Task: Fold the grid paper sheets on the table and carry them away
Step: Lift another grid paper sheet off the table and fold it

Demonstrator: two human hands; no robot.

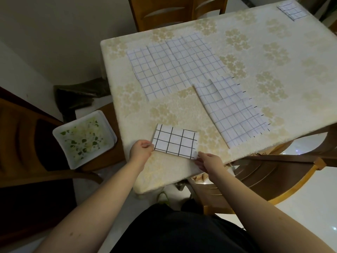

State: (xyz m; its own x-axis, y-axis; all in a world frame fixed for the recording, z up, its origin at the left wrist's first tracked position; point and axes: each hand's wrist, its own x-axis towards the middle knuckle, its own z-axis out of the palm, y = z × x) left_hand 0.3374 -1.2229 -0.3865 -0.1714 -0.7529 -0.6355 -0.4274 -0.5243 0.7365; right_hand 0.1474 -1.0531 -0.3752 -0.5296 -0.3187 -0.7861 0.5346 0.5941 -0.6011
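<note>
A small folded grid paper sheet (175, 142) with bold black lines lies near the table's front corner. My left hand (141, 150) pinches its left edge and my right hand (207, 161) pinches its lower right corner. A large unfolded grid sheet (171, 68) lies flat in the middle of the table. A half-folded grid sheet (231, 110) lies to its right, near the table's right edge. Another small folded grid sheet (292, 10) rests at the far right corner.
The table (264, 52) wears a cream floral cloth. Wooden chairs stand at the far side (175, 11), on the left (27, 143) and at the near right (264, 176). A white tray (84, 139) with green scraps sits on the left chair's seat.
</note>
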